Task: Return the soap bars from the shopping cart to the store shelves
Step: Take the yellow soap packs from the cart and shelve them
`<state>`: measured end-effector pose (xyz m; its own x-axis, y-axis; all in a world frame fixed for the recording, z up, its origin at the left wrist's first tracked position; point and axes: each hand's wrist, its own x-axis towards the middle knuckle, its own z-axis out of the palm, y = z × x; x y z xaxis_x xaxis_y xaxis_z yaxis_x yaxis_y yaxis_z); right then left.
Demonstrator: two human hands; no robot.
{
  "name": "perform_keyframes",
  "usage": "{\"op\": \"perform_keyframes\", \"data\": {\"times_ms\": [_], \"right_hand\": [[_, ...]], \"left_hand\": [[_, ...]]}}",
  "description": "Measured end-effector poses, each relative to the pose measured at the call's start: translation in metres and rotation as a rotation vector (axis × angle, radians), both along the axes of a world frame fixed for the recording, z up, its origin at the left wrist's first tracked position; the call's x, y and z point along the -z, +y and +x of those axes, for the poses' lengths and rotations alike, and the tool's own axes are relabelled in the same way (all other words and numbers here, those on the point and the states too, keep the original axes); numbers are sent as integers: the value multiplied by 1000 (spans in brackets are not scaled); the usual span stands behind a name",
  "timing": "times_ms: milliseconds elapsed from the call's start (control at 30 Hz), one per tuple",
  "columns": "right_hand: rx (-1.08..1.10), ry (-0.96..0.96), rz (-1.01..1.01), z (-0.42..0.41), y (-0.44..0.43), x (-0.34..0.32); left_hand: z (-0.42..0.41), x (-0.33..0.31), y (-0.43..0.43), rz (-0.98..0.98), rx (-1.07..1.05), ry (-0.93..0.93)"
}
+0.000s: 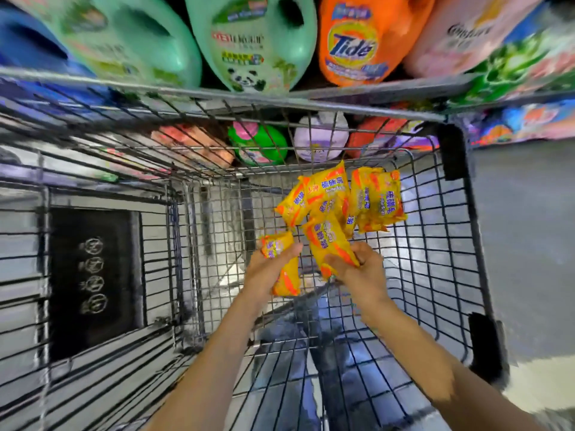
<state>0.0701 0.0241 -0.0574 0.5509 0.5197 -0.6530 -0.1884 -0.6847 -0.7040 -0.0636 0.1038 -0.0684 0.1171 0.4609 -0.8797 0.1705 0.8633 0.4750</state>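
Note:
Several yellow-and-orange wrapped soap bars point(370, 200) lie piled at the far right of the wire shopping cart point(435, 275). My left hand point(267, 269) reaches down into the cart and grips one soap bar point(284, 275), with what looks like a second pack point(275, 244) above my fingers. My right hand point(357, 269) grips another soap bar point(333, 244) by its lower end, just in front of the pile. Both forearms come in from the bottom of the view.
Store shelves stand beyond the cart's far rim, with green detergent jugs point(249, 42), an orange Tide jug point(357, 42) and a pink softener bottle point(460, 32) on top. Lower shelf bottles point(320, 138) show through the wire. Grey floor point(529, 228) lies to the right.

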Motion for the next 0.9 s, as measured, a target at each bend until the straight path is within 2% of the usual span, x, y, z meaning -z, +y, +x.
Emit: {"op": "perform_keyframes", "data": {"times_ms": [167, 333, 500, 700, 833, 900], "right_hand": [[52, 64, 71, -4, -15, -59], [92, 147, 215, -18, -50, -111], [286, 269, 369, -32, -97, -145], [620, 239, 357, -33, -179, -164], [853, 152, 345, -25, -248, -169], [901, 112, 344, -27, -271, -166]], "left_hand": [[-17, -66, -15, 35, 131, -67], [-45, -105, -32, 126, 280, -147], [-54, -138, -54, 229, 387, -176], [-21, -159, -92, 241, 609, -244], [31, -166, -131, 259, 828, -274], [49, -169, -143, 269, 887, -311]]}}
